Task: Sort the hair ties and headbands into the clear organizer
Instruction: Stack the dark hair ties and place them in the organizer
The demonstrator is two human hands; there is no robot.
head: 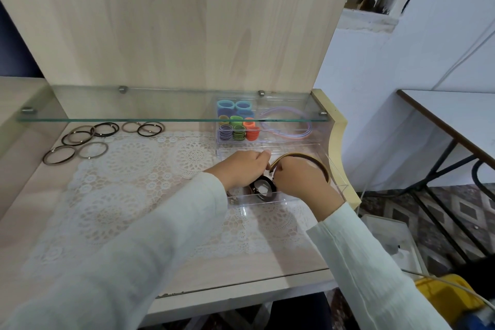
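Tabletop (241, 262) of pale wood lies under a lace mat (128, 190). We see the clear organizer (318, 139) at its far right, beneath a glass shelf (107, 104). Over the organizer's near tray (257, 199), the left hand (241, 169) and right hand (300, 182) both curl their fingers round a brown headband (308, 157). Bright hair ties (237, 128) fill the far compartments, and dark hair ties (80, 136) lie loose at far left.

Lace mat (128, 195) on wooden desk (241, 270), glass shelf (107, 104) above
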